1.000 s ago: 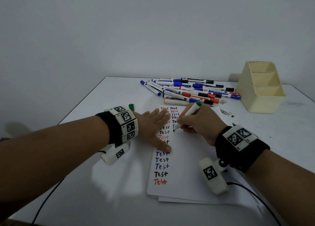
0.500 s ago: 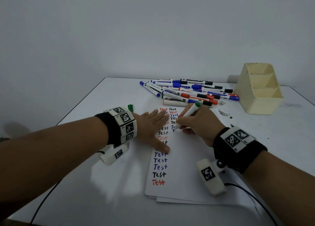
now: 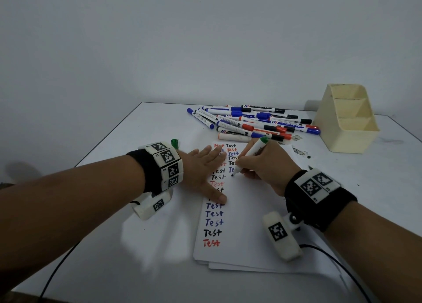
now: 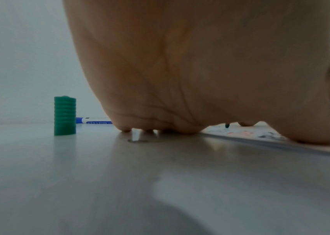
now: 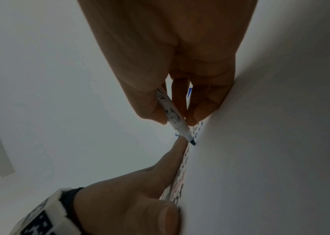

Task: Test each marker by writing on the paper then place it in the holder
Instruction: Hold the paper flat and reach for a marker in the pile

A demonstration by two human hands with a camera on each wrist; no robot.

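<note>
The right hand (image 3: 267,165) pinches a white-barrelled marker with a green end (image 3: 251,154) between thumb and curled fingers, in a writing grip. The barrel leans back over the knuckles, and the dark tip meets the white sheet of paper (image 3: 246,222) just ahead of the fingertips, below the second column of handwritten "Test" words. The heel of this hand rests on the sheet, likely to steady the stroke.

Just beside it, across the pen tip, the left hand (image 3: 203,167) lies flat with fingers straight and spread, holding nothing. Its fingers and thumb press on the sheet's near edge and cover part of the first column of words, apparently to keep the paper from sliding under the pen. The paper tops a thin stack on the white table (image 3: 114,245).

Beyond the left wrist, a small ribbed green cap (image 4: 65,116) stands upright on the table, apart from the hand, probably set aside for recapping.

Farther out, past the fingertips of both hands, a heap of white markers with blue, red and black caps (image 3: 253,122) lies untested. Beyond the right hand, past the heap, stands a cream plastic stepped holder with three compartments (image 3: 347,124); as far as they can be seen, they are empty. The green test word appears barely begun.
</note>
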